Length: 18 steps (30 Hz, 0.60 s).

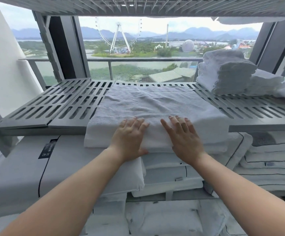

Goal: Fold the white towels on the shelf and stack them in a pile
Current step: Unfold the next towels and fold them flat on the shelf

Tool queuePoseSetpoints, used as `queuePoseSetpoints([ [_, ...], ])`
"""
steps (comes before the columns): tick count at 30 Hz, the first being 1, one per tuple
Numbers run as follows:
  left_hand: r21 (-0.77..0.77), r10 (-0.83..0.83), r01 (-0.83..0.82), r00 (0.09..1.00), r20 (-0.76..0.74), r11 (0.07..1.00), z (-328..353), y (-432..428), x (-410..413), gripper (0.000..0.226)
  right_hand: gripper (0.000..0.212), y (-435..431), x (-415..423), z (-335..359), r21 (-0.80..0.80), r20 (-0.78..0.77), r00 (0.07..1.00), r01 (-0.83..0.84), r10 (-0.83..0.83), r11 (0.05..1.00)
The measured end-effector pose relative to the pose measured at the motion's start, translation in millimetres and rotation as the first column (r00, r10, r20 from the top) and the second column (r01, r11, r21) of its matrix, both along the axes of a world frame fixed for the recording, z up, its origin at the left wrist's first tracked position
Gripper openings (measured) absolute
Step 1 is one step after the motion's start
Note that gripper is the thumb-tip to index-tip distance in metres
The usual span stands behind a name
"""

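Your left hand (129, 138) and right hand (183, 140) lie flat, fingers (181, 120) spread, gripping nothing. Both press the white towel (148, 103), which overhangs the shelf (53, 103) edge.

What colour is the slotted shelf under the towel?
Grey slotted shelf, clearest in the head view.

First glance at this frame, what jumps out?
Both hands, left hand and right hand, lie flat with spread fingers on a white towel spread over the front edge of the slatted grey shelf. At the shelf's right end sits a pile of folded towels. Behind it all, through the window, a Ferris wheel stands before hazy mountains.
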<state>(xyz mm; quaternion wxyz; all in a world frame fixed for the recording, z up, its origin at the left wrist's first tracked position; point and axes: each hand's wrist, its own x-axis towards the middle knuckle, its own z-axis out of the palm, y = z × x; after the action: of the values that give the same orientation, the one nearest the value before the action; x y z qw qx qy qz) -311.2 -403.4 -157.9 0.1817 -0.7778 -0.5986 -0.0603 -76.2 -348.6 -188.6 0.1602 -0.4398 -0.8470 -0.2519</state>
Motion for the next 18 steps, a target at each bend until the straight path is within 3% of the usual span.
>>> queuePoseSetpoints([
  [3,0.007,0.052,-0.051,0.996,-0.074,0.999,-7,0,5,0.111,0.09,-1,3,-2,0.03,-0.103,0.99,-0.09,0.092,0.996],
  [6,0.012,0.057,-0.056,0.997,-0.047,0.998,-11,1,4,0.106,0.08,-7,9,2,-0.001,-0.172,0.965,-0.2,0.197,0.98],
  [9,0.025,0.033,-0.032,0.999,-0.037,0.999,-9,1,4,0.083,0.058,-12,11,10,0.046,-0.188,0.957,-0.214,0.219,0.976],
  [12,-0.044,-0.017,0.019,0.999,0.041,0.999,4,0,2,0.077,0.04,-13,11,12,0.103,-0.149,0.962,-0.216,0.23,0.971],
  [15,-0.151,-0.061,0.106,0.961,0.271,0.983,37,7,-5,0.053,0.046,-15,5,11,0.065,-0.081,0.984,-0.151,0.156,0.986],
  [18,-0.192,-0.011,0.062,0.967,0.256,0.979,71,15,-9,0.024,0.037,-18,-3,13,0.087,-0.148,0.982,-0.102,0.115,0.991],
])
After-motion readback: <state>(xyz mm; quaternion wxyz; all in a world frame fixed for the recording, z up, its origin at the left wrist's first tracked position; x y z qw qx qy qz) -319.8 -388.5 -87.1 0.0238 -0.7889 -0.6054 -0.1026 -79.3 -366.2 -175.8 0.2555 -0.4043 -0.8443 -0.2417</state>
